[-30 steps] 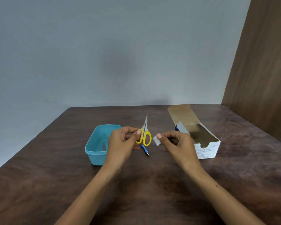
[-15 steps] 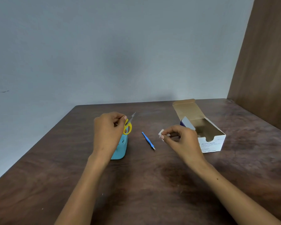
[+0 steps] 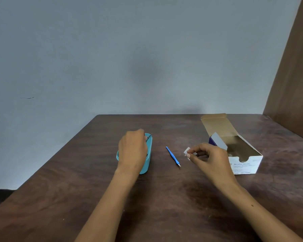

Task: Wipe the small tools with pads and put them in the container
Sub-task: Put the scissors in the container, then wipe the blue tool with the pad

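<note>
I had my left hand [image 3: 132, 151] over the turquoise plastic container [image 3: 146, 165], its grip pinching the scissors' metal tip [image 3: 148, 137] inside, while my right hand [image 3: 209, 157] pinched the white pad [image 3: 187, 151]; the slim blue tool [image 3: 172, 155] lay unwiped on the brown wooden counter [image 3: 164, 198].

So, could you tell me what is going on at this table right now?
A person is cleaning small tools. The left hand is over the turquoise plastic container, lowering the metal-bladed scissors into it. The right hand pinches a small white wipe pad. A thin blue-handled tool lies on the brown wooden table, beside an open cardboard swab box.
</note>
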Demonstrator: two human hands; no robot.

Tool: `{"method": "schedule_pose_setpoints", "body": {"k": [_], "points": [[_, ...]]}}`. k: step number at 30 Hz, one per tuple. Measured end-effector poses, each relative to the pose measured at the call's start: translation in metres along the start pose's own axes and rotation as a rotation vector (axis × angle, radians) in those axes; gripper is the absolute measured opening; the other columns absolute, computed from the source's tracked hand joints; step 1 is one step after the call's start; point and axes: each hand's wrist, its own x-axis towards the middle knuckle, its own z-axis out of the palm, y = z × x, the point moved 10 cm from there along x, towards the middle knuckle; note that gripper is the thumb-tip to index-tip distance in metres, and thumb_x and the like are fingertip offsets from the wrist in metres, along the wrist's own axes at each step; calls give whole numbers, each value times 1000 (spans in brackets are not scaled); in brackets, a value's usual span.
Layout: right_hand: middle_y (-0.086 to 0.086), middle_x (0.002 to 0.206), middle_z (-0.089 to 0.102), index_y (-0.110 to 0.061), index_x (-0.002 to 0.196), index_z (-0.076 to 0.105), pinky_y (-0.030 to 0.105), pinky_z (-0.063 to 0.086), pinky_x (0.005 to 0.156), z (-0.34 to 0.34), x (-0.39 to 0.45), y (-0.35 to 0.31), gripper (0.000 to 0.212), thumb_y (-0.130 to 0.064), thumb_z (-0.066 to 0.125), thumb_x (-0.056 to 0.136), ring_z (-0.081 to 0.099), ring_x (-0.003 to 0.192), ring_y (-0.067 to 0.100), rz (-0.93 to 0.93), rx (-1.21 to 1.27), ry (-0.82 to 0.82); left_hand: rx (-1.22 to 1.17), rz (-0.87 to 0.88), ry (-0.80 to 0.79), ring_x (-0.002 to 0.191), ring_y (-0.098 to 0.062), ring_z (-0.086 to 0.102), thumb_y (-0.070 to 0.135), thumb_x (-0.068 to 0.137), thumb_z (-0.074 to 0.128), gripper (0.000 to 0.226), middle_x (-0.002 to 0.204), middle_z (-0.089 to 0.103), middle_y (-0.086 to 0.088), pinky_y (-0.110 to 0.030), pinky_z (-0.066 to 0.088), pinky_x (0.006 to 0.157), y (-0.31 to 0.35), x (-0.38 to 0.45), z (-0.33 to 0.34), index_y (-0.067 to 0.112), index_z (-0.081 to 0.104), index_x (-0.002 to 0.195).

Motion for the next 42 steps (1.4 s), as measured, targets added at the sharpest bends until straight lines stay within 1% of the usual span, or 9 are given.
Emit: {"method": "schedule_pose_setpoints", "body": {"k": [11,15,21,25,27,30,35,38,42], "points": [[-17,78,66,-14,78,74,3,46,61,4,2,2,8,-7,77,74,62,79,-5,13,-2,-19,32,-73,-37,78,-22,65,13,94,46,21,93,71,-12,-28,43,62,-7,-1,2,5,65,89],[-11,79,69,-12,78,74,5,47,62,3,2,4,8,-6,77,74,63,76,-2,20,7,-16,49,-78,-45,68,-19,52,14,94,46,21,89,68,-12,-28,37,62,-6,-3,6,4,60,81],[-17,78,66,-12,78,74,2,45,61,5,1,0,8,-5,76,74,63,79,-4,16,-7,-30,29,53,36,80,-22,57,24,98,45,26,92,65,-6,-30,39,66,16,-7,1,9,65,92],[-11,80,68,-11,78,74,2,45,62,4,2,3,8,-4,76,74,65,71,1,32,-16,-12,-128,291,117,68,-27,60,7,84,65,10,74,65,-8,-34,45,53,54,-24,5,7,66,74],[-6,81,70,-10,78,74,3,46,61,3,2,5,8,-3,76,74,65,70,2,38,-17,8,-148,386,37,70,-26,61,2,80,66,7,76,66,-8,-34,47,53,68,-34,24,8,67,77],[-2,81,72,-12,79,74,6,49,62,1,3,9,8,-5,76,75,66,71,5,58,-16,32,-135,432,-142,100,-26,58,-4,85,52,29,107,65,-10,-36,50,79,77,-41,55,7,64,109],[-5,83,72,-14,79,73,7,50,63,0,3,9,9,-5,75,75,66,71,4,66,-24,39,-85,457,-391,141,-17,30,-7,88,37,61,153,34,-3,-27,26,113,71,-46,88,13,33,145],[-5,85,72,-13,80,73,9,52,65,1,3,9,10,-4,74,75,67,72,4,68,-28,30,-62,487,-437,143,-15,25,-8,86,37,63,154,32,-2,-26,23,114,67,-45,100,14,34,145],[-3,86,74,-12,79,73,14,54,66,1,3,10,10,-4,73,75,68,72,6,61,-30,28,-99,506,-433,120,-23,54,-10,81,42,48,127,61,-4,-37,46,95,68,-43,106,12,64,118]]}}
